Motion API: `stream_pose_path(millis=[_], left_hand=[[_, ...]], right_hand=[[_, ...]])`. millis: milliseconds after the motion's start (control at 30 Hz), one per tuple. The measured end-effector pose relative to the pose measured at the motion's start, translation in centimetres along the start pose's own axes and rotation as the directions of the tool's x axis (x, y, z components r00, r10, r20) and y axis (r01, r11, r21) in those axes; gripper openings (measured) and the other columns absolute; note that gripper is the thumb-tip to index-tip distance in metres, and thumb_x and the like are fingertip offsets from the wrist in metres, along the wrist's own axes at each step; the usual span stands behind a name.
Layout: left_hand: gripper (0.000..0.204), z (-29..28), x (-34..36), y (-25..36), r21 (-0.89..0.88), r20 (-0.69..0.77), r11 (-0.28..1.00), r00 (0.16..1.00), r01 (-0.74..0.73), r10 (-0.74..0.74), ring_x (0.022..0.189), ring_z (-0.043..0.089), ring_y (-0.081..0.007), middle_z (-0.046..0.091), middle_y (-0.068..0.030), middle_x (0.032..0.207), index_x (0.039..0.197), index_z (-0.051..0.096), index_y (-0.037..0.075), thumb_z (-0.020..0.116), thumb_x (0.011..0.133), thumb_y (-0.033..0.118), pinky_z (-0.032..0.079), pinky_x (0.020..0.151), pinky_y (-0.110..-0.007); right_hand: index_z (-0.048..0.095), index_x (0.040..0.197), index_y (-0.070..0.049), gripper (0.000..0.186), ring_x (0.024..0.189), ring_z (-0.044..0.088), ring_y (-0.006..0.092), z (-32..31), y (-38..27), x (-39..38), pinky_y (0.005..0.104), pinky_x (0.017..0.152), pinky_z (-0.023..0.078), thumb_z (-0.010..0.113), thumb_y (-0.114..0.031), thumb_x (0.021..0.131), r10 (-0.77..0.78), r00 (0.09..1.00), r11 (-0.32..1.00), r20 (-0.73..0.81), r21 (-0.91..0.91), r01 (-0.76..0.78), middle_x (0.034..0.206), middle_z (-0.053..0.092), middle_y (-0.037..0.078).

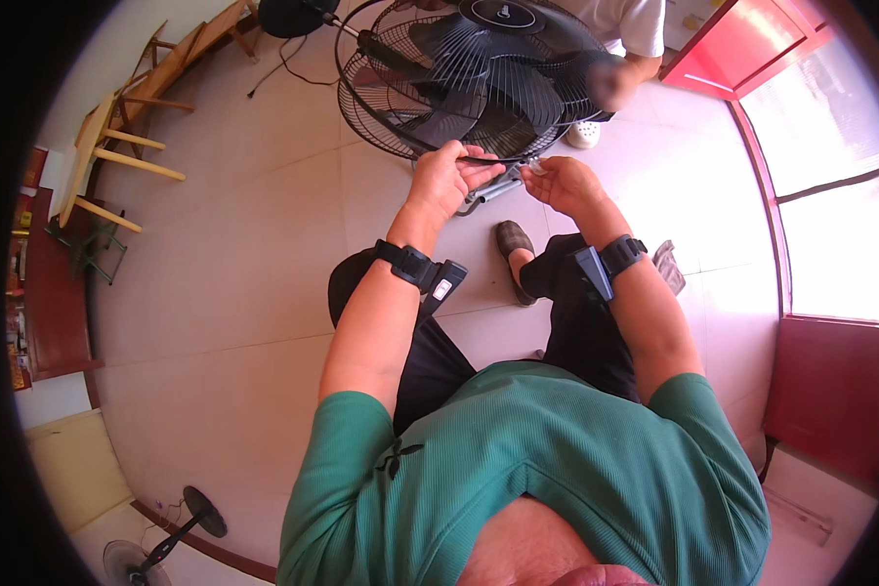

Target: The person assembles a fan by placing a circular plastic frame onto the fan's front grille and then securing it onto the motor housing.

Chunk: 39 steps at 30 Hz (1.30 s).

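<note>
A large black fan [459, 68], with a round wire cage and dark blades, is at the far middle in front of me. A thin black band [400, 134] runs along the near left part of the cage rim. My left hand [447, 181] has its fingers closed on this band at the near edge. A little to the right, my right hand [568, 186] pinches at the same rim with thumb and fingertips. Something small and pale shows between them, too small to name. Below the cage, part of a grey metal stand [493, 192] is visible between my hands.
Another person in a white sleeve [643, 27] is beside the fan's far right, a blurred hand near the cage. Wooden benches [93, 146] line the left wall. A second fan [171, 537] is at the lower left. Red-framed glass doors [772, 186] are on the right.
</note>
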State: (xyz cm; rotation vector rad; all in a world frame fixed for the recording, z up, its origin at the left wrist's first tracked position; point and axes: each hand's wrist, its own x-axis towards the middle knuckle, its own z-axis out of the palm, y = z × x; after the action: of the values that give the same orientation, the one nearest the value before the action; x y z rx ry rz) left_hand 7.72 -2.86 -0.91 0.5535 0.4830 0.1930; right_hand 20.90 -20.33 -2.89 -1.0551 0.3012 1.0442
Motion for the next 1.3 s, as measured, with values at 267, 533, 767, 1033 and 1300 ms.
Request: stream_pose_path(millis=[267,533,767,1033,1300], left_hand=[[0.031,0.1,-1.0,-0.4,0.137,-0.082,0.987,0.994,0.089,-0.078,0.100,0.056,-0.0506,0.053,-0.0377,0.104,0.097,0.046,-0.016,0.046,0.087,0.013,0.049,0.090,-0.052],[0.014,1.1,-1.6,-0.2,0.175,-0.055,0.984,0.997,-0.036,0.047,0.081,0.063,-0.0457,0.059,-0.0307,0.092,0.085,0.050,-0.011,0.053,0.081,0.001,0.057,0.075,-0.048],[0.011,0.6,-1.6,-0.1,0.210,0.034,0.976,0.998,-0.051,0.044,0.087,0.063,-0.0453,0.060,-0.0272,0.093,0.083,0.053,-0.008,0.052,0.082,0.002,0.054,0.083,-0.047],[0.013,1.3,-2.1,-0.2,0.248,0.081,0.966,0.995,-0.070,0.052,0.090,0.063,-0.0442,0.060,-0.0276,0.093,0.088,0.052,-0.010,0.051,0.084,0.002,0.054,0.084,-0.045],[0.012,0.9,-2.1,-1.1,0.152,0.069,0.988,0.998,-0.019,0.009,0.095,0.061,-0.0452,0.058,-0.0281,0.096,0.089,0.052,-0.009,0.050,0.084,0.002,0.051,0.089,-0.045]], right_hand=[[0.044,0.100,0.008,0.015,0.087,0.063,0.0324,0.2,0.0,-0.4,0.0428,0.075,0.055,0.042,-0.004,0.090,-0.038,0.999,0.996,-0.033,-0.077,0.035,0.100,0.058,0.024],[0.048,0.096,0.007,0.011,0.083,0.064,0.0287,-0.3,-0.2,-0.4,0.0395,0.072,0.055,0.046,0.000,0.088,-0.064,0.997,0.994,-0.043,-0.096,0.060,0.096,0.061,0.020],[0.048,0.096,0.005,0.010,0.081,0.064,0.0277,-0.3,-0.2,-0.7,0.0388,0.070,0.056,0.045,0.000,0.088,-0.061,0.997,0.996,-0.056,-0.067,0.057,0.093,0.061,0.019],[0.049,0.096,0.005,0.010,0.080,0.064,0.0278,-0.9,-0.5,-0.9,0.0382,0.069,0.055,0.046,0.001,0.087,-0.062,0.997,0.997,-0.054,-0.038,0.060,0.091,0.061,0.019],[0.049,0.096,0.006,0.010,0.080,0.065,0.0274,-0.6,-1.0,-1.6,0.0381,0.068,0.055,0.046,0.002,0.087,-0.078,0.989,0.995,-0.126,-0.072,0.070,0.091,0.061,0.021]])
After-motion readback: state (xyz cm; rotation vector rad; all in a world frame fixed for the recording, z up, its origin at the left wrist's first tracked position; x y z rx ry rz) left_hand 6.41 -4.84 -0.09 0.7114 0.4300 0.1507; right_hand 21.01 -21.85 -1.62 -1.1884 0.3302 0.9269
